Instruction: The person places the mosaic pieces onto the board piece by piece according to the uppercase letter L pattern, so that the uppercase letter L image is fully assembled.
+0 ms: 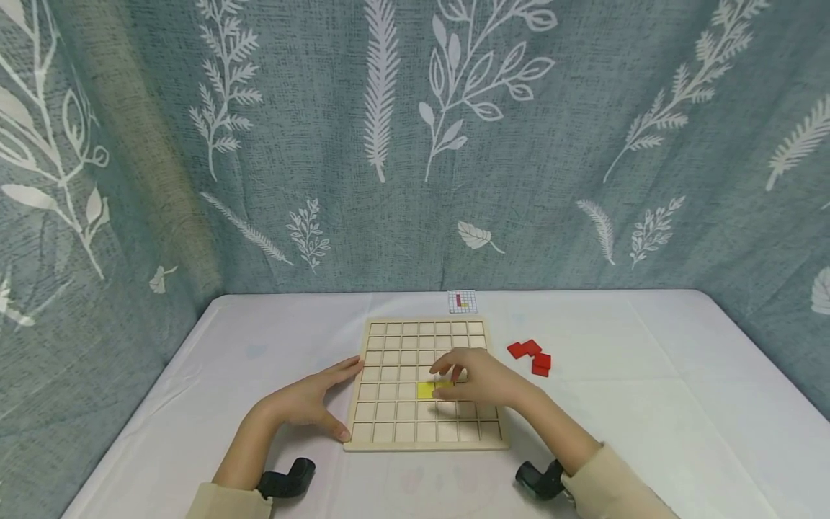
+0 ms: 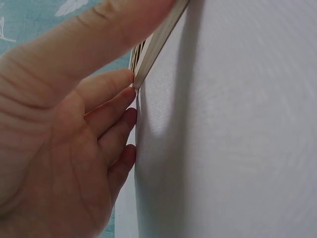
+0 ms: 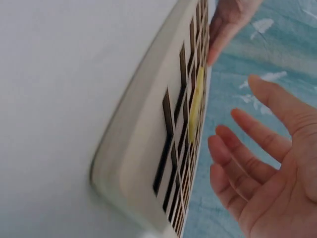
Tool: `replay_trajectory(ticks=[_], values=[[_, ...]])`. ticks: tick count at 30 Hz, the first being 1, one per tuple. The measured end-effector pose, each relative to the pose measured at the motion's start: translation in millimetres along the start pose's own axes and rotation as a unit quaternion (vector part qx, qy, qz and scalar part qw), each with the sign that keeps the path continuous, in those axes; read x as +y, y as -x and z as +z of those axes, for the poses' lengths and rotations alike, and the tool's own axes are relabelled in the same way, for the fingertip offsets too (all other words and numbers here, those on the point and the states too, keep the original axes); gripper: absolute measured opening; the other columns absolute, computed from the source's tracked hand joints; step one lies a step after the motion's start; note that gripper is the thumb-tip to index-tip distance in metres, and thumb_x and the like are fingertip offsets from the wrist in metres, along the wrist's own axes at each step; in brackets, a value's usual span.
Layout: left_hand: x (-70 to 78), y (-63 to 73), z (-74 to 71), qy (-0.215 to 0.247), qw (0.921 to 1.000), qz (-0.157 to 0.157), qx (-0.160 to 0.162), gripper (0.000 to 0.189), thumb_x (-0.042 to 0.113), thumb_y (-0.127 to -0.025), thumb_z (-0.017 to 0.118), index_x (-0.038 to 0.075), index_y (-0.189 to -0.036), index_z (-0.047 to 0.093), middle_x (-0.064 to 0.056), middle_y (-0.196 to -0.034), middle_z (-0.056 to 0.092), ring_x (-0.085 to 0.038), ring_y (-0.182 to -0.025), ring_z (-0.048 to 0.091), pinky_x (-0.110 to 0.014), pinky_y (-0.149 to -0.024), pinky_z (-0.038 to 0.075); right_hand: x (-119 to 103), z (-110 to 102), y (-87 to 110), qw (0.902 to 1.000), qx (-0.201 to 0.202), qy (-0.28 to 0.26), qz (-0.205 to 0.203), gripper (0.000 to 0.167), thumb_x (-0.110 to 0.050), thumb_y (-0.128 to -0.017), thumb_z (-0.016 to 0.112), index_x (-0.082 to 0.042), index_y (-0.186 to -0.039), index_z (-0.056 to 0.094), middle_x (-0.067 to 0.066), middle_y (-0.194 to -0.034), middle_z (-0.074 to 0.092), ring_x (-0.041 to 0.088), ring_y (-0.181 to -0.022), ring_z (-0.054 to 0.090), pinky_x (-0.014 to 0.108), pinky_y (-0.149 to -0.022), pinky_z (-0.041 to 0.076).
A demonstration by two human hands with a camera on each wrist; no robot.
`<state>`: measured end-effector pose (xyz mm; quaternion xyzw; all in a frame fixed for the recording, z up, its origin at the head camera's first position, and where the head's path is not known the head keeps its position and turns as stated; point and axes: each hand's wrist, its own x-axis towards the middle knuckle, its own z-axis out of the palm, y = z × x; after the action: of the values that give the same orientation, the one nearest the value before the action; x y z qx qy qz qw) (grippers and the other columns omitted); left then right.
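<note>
A wooden grid board (image 1: 385, 411) lies flat on the white table, its squares marked off by raised strips. Yellow tiles (image 1: 425, 390) sit in squares near its middle, partly covered by my right hand in the head view. My right hand (image 1: 478, 378) hovers just above them, fingers bent and apart; the right wrist view shows nothing between thumb and fingers. At the board's left side, my left hand (image 1: 308, 398) touches the edge with spread thumb and fingertips. In the left wrist view, the board's edge (image 2: 157, 47) meets those fingertips.
Several red square tiles (image 1: 531, 348) lie loose to the right of the board, some overlapping. Behind the board is a small printed grid card (image 1: 462, 301) with red and yellow marks. A patterned blue-green curtain (image 1: 402, 238) hangs beyond the table's far edge.
</note>
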<state>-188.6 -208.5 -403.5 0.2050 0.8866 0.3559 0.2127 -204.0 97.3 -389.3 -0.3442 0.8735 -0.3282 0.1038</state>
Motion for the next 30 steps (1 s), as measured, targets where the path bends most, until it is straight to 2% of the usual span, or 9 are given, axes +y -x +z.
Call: replay_trajectory(ticks=[3, 12, 22, 30], values=[[-0.1, 0.1, 0.4, 0.000, 1.0000, -0.001, 0.000, 0.111, 0.027, -0.053, 0.086, 0.004, -0.145, 0.027, -0.017, -0.153, 0.013, -0.043, -0.138, 0.009, -0.061, -0.107, 0.012, 6, -4, 4.9, 0.9998, 0.004, -0.020, -0.001, 0.036, -0.027, -0.083, 0.067, -0.005, -0.112, 0.064, 0.006, -0.103, 0.065, 0.015, -0.086, 0.059, 0.022, -0.065, 0.049], [-1.4, 1.1, -2.2, -0.007, 0.9999, 0.010, -0.001, 0.111, 0.028, -0.055, 0.086, 0.002, -0.145, 0.026, -0.018, -0.153, 0.013, -0.044, -0.138, 0.009, -0.061, -0.107, 0.013, 21, -20, 22.4, 0.9981, 0.000, -0.044, 0.042, 0.038, -0.031, -0.083, 0.067, -0.008, -0.113, 0.063, 0.002, -0.101, 0.064, 0.012, -0.086, 0.058, 0.025, -0.068, 0.049], [0.1, 1.0, -3.2, -0.006, 0.9998, 0.017, -0.002, 0.111, 0.027, -0.055, 0.086, 0.001, -0.145, 0.025, -0.019, -0.153, 0.013, -0.044, -0.138, 0.009, -0.061, -0.107, 0.013, 42, -34, 47.0, 0.9982, 0.017, -0.038, 0.044, 0.038, -0.029, -0.081, 0.070, -0.005, -0.110, 0.064, 0.003, -0.097, 0.064, 0.010, -0.081, 0.057, 0.023, -0.068, 0.048], [2.3, 1.7, -2.1, -0.009, 0.9997, 0.020, -0.006, 0.110, 0.027, -0.056, 0.086, 0.001, -0.145, 0.025, -0.021, -0.152, 0.013, -0.045, -0.137, 0.010, -0.062, -0.106, 0.014, 53, -45, 64.9, 0.9974, 0.022, 0.003, 0.068, 0.037, -0.031, -0.080, 0.070, -0.006, -0.107, 0.064, 0.000, -0.092, 0.062, 0.008, -0.079, 0.055, 0.023, -0.069, 0.047]])
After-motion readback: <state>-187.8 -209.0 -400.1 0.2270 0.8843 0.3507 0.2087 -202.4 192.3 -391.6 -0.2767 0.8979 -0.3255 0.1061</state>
